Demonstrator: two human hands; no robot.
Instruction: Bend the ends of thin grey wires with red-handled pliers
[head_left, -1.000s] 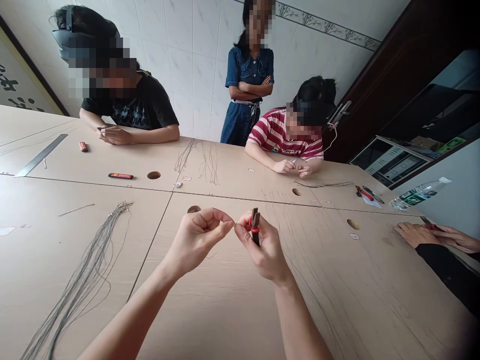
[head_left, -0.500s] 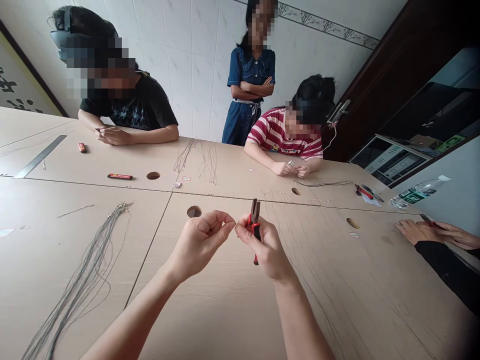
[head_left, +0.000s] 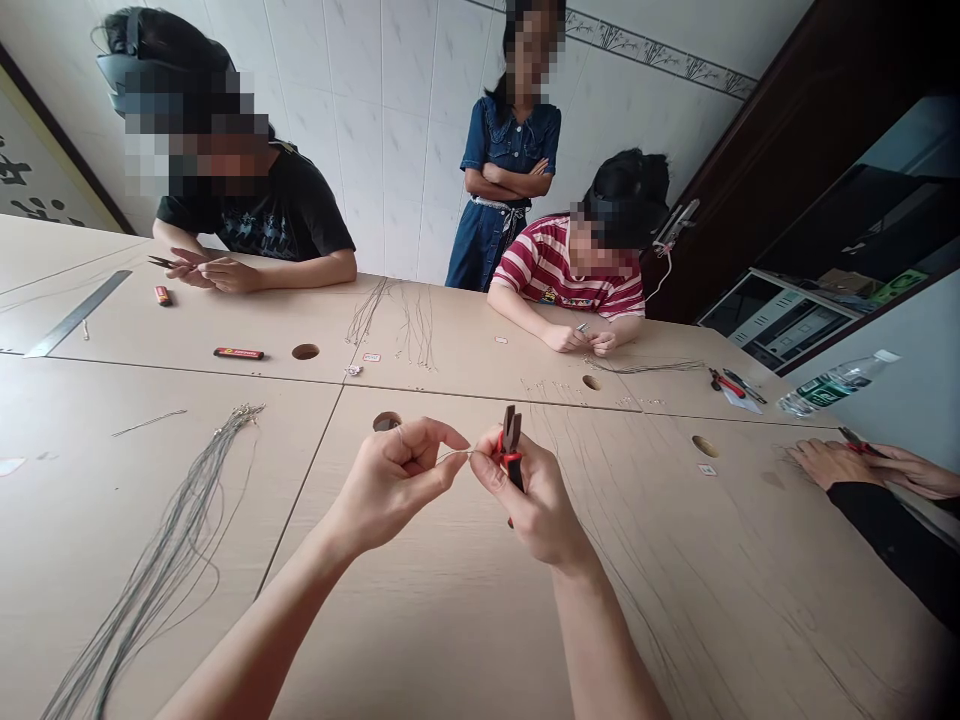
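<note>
Pliers point(head_left: 513, 462) sit in our curled right hand point(head_left: 534, 495), right of frame centre, its thumb and finger pinching a thin strand point(head_left: 452, 453). Our left hand point(head_left: 394, 485), fingertips nearly closed, grips that strand at centre.

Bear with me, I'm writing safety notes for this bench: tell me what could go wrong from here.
The thin strand could slip, being pinched only by fingertips of the left hand and right hand. The pliers, held in that right hand too, might shift and nick it. Loose loops of the wire bundle beside the left forearm could snag if the arm swings outward.
</note>
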